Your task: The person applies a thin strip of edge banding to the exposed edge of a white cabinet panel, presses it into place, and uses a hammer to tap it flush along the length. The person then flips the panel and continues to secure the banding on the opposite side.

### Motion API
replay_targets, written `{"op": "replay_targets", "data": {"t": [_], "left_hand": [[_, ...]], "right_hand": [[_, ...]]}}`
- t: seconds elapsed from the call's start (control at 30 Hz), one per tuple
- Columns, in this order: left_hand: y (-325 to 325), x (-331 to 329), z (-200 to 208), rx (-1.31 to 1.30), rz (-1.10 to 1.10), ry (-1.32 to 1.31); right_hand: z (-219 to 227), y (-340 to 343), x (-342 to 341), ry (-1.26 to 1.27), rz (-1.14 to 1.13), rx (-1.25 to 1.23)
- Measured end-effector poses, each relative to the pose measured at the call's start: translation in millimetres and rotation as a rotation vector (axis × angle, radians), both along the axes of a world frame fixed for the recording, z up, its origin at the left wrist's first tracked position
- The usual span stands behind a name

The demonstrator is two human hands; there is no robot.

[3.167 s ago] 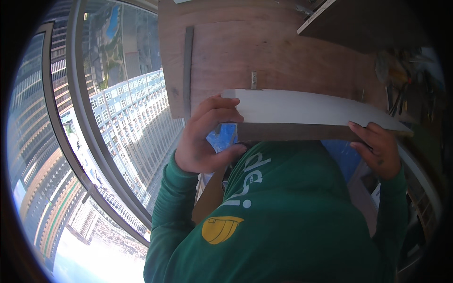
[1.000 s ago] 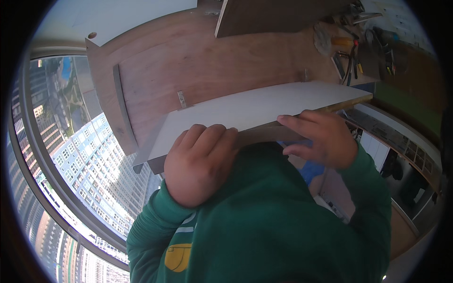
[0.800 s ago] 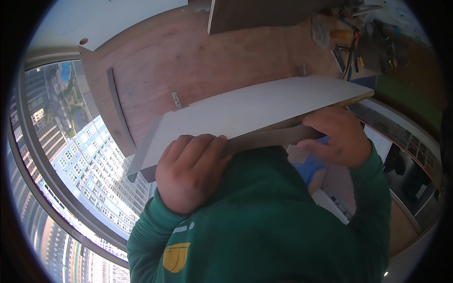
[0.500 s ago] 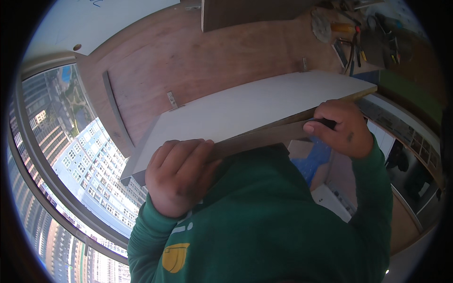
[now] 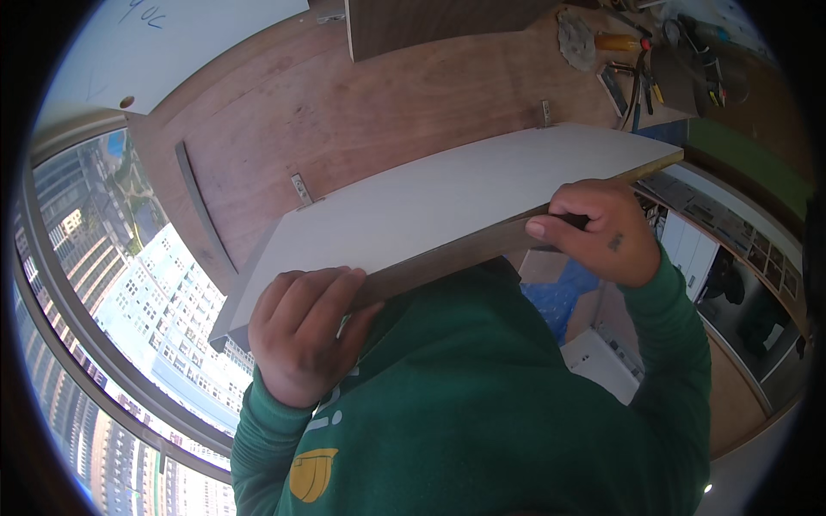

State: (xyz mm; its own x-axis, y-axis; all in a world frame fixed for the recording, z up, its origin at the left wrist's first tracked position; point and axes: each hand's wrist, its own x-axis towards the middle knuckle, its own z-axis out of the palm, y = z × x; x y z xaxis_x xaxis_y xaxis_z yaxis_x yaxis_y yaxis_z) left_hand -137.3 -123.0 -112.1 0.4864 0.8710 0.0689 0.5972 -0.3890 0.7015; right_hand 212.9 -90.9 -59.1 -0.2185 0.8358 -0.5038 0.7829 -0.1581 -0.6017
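A long white board [image 5: 465,193] lies in front of me with its near edge toward my body. Along that edge runs a brown wood-grain edging strip [image 5: 439,259]. My left hand [image 5: 301,335] grips the strip and board edge near the left end, fingers over the top and thumb on the front. My right hand [image 5: 607,232] is closed around the strip further right, thumb laid along its face. A short dark piece shows inside the right fist; whether it is the strip's own end I cannot tell. Right of that hand, the board's raw yellowish edge [image 5: 654,167] is exposed.
Beneath the board is a plywood worktop [image 5: 413,112]. Two metal hinges [image 5: 301,191] stand at the board's far edge. A thin grey strip [image 5: 203,206] lies left, a dark panel [image 5: 439,27] at the back, hand tools [image 5: 641,86] back right. A window [image 5: 129,301] borders the left.
The strip's right part, angled away from the board before, now lies closer along its edge. Both hands appear slightly further left in the view, as the whole scene has shifted a little.
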Motion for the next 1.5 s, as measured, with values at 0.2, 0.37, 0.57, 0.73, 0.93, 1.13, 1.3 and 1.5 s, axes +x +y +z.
{"op": "replay_targets", "data": {"t": [0.2,0.37,0.57,0.73,0.93,1.13,1.3,1.5], "left_hand": [[-2.7,0.0,0.6,-0.008,0.007,0.006],[-2.0,0.8,-1.6,0.003,0.005,0.01],[-2.4,0.9,-1.8,0.002,0.008,0.008],[-4.8,1.2,-3.2,0.009,0.007,0.007],[-3.3,1.7,-2.1,0.004,0.008,0.008],[5.3,3.7,9.7,-0.087,-0.016,0.059],[19.9,30.4,19.5,-0.096,-0.101,0.02],[33.2,113.8,12.9,-0.122,-0.162,-0.093]], "right_hand": [[-0.2,0.4,-2.1,-0.003,-0.032,-0.031],[-4.2,-1.4,-0.9,-0.015,-0.028,-0.006],[-5.2,-0.9,-1.5,-0.01,-0.035,-0.01],[-5.4,-1.9,-1.8,-0.014,-0.027,-0.003],[-6.3,-0.8,-1.2,-0.029,-0.002,0.013],[-6.6,-2.2,-1.3,0.022,-0.034,0.001],[1.0,1.3,-4.2,-0.001,-0.141,-0.184],[0.7,6.3,-0.4,0.007,-0.103,-0.137]]}}
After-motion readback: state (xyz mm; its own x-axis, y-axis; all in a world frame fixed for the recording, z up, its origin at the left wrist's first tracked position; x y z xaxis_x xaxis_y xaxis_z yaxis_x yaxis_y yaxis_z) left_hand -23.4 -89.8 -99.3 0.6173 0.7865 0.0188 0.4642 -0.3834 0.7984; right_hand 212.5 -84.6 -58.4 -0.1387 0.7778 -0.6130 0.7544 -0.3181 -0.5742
